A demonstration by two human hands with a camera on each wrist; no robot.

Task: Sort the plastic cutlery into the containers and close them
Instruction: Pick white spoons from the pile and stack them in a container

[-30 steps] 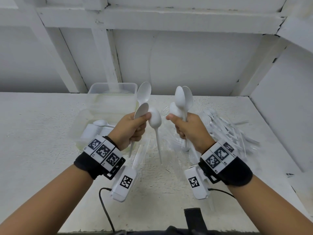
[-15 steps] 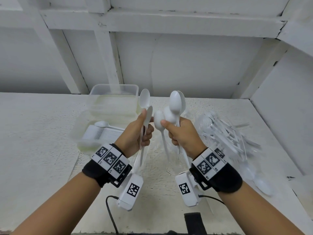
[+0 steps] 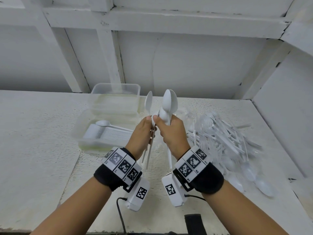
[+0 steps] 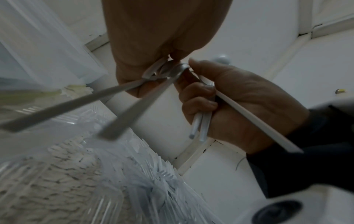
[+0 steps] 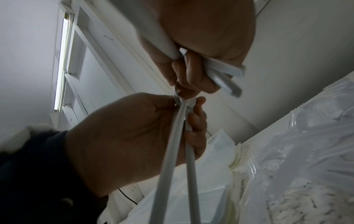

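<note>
While merging two bunches of white spoons: left hand (image 3: pixel 144 131) curled round the handles of the left bunch (image 3: pixel 149 102), seemingly two spoons, bowls up. Right hand (image 3: pixel 171 131) wrapped round the right bunch (image 3: pixel 169 102), three handles by the left wrist view, bowls up too. Thumb tips touching, the two bunches meeting between them.

Held up just right of the spoon container (image 3: pixel 88 141), above the table (image 3: pixel 33 133). Inside the spoon container, a neat nested row of white spoons, lid off. Just behind the spoon container, a second container (image 3: pixel 116 89), clear, contents hard to make out. Well right of the spoon container, a loose pile of clear cutlery (image 3: pixel 220 138), with a few white spoons at its near end.

Step in hand, judged from this: sorting spoons, collecting them into one aligned stack before loading. Far from finished, given the unsorted pile and both containers open.

Next, probably: pass one bunch across into the other hand, nest bowl into bowl, square the handles, then lower the stack leftward into the spoon container beside the row. Grip firmly but lightly; thin handles likely to fan apart or slip.
</note>
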